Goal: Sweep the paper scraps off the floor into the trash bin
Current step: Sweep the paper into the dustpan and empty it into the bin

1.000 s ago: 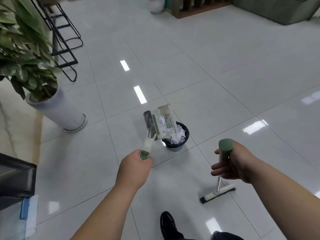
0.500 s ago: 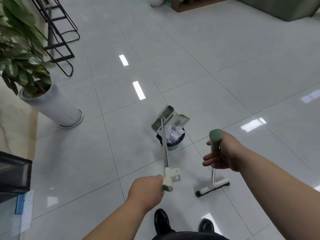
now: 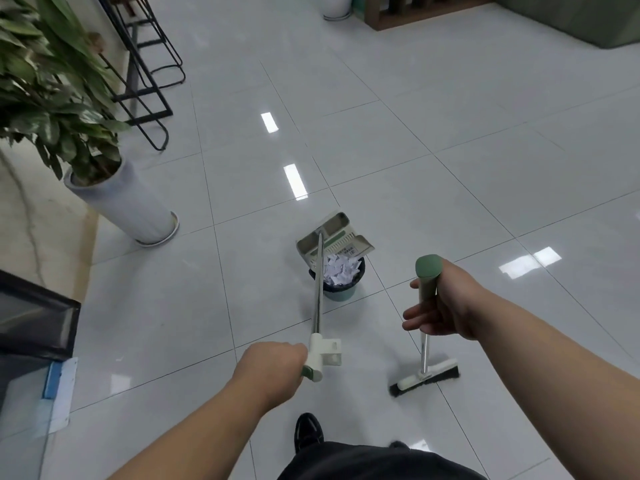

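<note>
Paper scraps (image 3: 339, 270) are heaped inside the small dark trash bin (image 3: 341, 292), which stands on the tiled floor (image 3: 450, 168) near the middle of the scene. A long-handled dustpan (image 3: 334, 239) is held tilted over the bin's far rim, its handle end gripped in the closed left hand (image 3: 272, 367). To the right, the broom (image 3: 424, 375) is kept upright, bristles on the floor, its green handle top clasped loosely by the right hand (image 3: 445, 303). A potted plant (image 3: 62, 109) stands at far left.

Scraps (image 3: 340, 270) in bin (image 3: 338, 289) (dustpan (image 3: 334, 239) above), broom (image 3: 425, 375) R.
</note>
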Demonstrator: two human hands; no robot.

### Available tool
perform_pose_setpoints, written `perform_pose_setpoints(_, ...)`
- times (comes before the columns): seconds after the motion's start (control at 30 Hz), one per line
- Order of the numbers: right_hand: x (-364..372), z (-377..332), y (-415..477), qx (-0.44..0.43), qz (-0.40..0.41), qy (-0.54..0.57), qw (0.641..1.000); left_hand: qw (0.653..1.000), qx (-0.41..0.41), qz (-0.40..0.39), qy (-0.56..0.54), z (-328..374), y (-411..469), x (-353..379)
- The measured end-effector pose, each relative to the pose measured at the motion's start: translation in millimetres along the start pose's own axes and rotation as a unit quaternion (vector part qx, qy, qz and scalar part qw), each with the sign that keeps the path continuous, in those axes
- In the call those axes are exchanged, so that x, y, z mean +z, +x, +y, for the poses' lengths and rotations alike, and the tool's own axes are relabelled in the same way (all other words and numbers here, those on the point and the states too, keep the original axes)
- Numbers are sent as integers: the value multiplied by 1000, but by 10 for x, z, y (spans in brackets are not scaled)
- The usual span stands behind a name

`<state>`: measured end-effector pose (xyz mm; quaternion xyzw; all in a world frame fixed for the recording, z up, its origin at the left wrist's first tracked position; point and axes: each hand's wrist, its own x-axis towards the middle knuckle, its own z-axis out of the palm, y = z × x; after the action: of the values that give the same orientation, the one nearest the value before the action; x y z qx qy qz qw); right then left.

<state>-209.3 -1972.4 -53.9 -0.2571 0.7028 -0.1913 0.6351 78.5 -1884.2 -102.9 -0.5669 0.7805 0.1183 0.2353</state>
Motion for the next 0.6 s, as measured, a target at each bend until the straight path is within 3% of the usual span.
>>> perform_pose_setpoints(0.13, -137, 34, -38, -5, -14, -7, 1000, 989, -19, -98, -104, 339, 95, -45)
perform_pose_setpoints(0.23, -254, 49, -51, -10, -20, -10, 1000, 942, -65, -210, -253, 468, 200, -18)
perform_pose_setpoints(0.3, -327, 63, -43, -11, -22, -9, 1000, 924, -79, -231, -293, 550, 232, 52)
perform_pose_setpoints(0.43, -400, 107, 5, -16, -28, -14, 999, 978, -62, -139, -141, 694, 215, 115)
perform_pose_setpoints(0.6, -416, 151, 19, -11, -42, -21, 999, 994, -55, -94, -28, 764, 70, 105)
